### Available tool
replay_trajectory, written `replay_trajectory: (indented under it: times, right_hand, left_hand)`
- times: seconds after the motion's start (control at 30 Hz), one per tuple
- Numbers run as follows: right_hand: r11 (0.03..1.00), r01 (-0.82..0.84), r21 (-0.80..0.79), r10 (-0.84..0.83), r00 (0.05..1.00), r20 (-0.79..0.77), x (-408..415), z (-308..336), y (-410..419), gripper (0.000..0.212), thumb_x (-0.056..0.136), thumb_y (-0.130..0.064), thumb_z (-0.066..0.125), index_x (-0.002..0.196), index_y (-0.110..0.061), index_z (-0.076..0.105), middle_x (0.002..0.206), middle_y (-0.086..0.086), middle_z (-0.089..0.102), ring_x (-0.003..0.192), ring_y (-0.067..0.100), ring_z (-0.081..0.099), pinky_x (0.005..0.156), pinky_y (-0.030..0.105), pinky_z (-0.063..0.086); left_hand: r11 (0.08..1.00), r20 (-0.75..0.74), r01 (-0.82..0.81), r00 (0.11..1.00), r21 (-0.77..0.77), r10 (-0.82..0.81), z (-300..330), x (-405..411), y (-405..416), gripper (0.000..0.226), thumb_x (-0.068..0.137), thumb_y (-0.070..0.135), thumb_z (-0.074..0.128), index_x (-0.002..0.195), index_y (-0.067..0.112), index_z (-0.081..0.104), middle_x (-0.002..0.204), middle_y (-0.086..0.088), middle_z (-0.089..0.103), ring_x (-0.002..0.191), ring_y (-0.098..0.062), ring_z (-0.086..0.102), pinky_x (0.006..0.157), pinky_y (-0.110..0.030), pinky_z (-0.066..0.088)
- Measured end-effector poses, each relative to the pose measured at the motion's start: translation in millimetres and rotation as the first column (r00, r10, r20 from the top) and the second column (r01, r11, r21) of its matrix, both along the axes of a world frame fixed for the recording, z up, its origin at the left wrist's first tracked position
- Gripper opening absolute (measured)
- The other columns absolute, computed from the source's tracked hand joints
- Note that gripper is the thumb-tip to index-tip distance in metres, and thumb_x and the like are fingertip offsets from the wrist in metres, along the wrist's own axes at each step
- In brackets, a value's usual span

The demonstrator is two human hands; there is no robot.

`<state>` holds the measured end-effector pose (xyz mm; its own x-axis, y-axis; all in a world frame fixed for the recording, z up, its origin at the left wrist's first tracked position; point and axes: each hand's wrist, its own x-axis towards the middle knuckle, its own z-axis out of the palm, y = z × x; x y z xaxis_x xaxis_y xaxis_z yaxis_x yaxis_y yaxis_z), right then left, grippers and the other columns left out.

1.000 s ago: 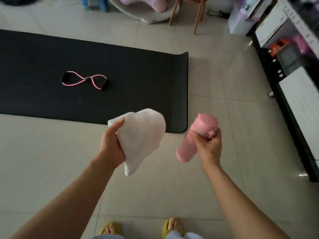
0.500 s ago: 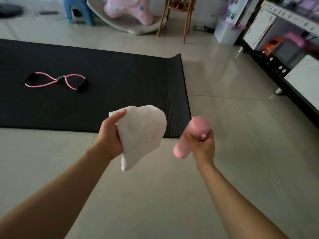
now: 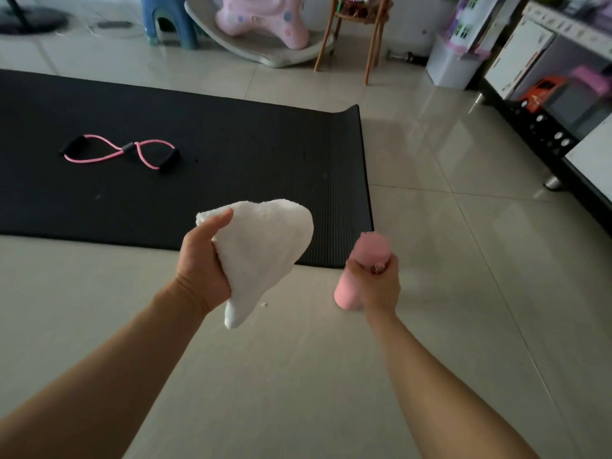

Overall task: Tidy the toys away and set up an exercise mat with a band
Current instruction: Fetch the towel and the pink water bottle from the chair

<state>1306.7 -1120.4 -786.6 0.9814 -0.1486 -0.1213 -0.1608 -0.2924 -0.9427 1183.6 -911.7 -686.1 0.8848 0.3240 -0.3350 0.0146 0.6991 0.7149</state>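
Pale glossy floor tiles [image 3: 430,200] fill the room, with a black mat [image 3: 231,154] unrolled flat across the upper left. On the mat, toward its left part, lies a pink figure-eight band [image 3: 120,153] with black handles, well apart from both hands. Both bare forearms extend forward from the lower corners of the view, held above the floor near the mat's near right corner. Left hand [image 3: 202,263]: back of the hand toward the camera, thumb raised and pressed against a white towel [image 3: 265,253], the fingers curled beneath it; the towel bunches above the hand and hangs to a point below it. Right hand [image 3: 377,286]: fingers and thumb wrapped round the upper part of a pink bottle [image 3: 359,273], which is tilted, its cap end up and away, its base down and to the left. Neither item touches the floor or the mat. Background, along the far wall: a blue stool [image 3: 169,18], a pink rocking toy [image 3: 265,18] on a grey base, and a wooden stand [image 3: 357,31]; a dark shelf unit [image 3: 543,127] runs along the right edge.
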Motion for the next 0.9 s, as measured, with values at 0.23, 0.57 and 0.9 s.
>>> replay_trajectory:
  times: [0.23,0.57,0.9]
  right_hand:
    - [1.000,-0.026,0.007,0.026,0.999,0.038,-6.2,-10.4,3.1,0.050,0.066,-0.021,0.080,0.102,-0.028,0.046,0.089,-0.008,0.057,0.078,0.018,0.054,0.058,0.021,0.037]
    - [0.994,-0.031,0.107,0.019,0.994,0.105,-21.6,9.6,0.4,0.107,0.066,-0.043,0.075,0.148,-0.016,0.011,0.152,0.003,0.022,0.137,0.013,0.025,0.107,0.025,0.021]
    - [0.899,-0.401,0.173,0.392,0.916,0.086,-13.7,100.8,58.7,0.049,0.088,-0.043,0.055,0.112,0.000,0.056,0.119,0.018,0.060,0.101,0.023,0.059,0.085,0.026,0.047]
  left_hand:
    - [0.999,0.025,0.048,0.999,0.004,-0.048,0.5,3.4,-3.8,0.037,0.069,0.037,0.057,0.097,0.016,0.069,0.085,-0.008,0.073,0.072,-0.026,0.071,0.057,-0.040,0.055]
    - [0.998,0.024,0.041,0.999,0.050,-0.042,8.4,-3.0,8.8,0.028,0.070,0.031,0.061,0.090,0.017,0.074,0.085,-0.008,0.073,0.073,-0.026,0.071,0.058,-0.042,0.055]
    - [0.979,-0.066,0.152,0.987,0.136,-0.144,25.5,-7.0,24.1,0.035,0.062,0.012,0.055,0.095,0.014,0.066,0.073,-0.009,0.072,0.062,-0.024,0.070,0.053,-0.040,0.055]
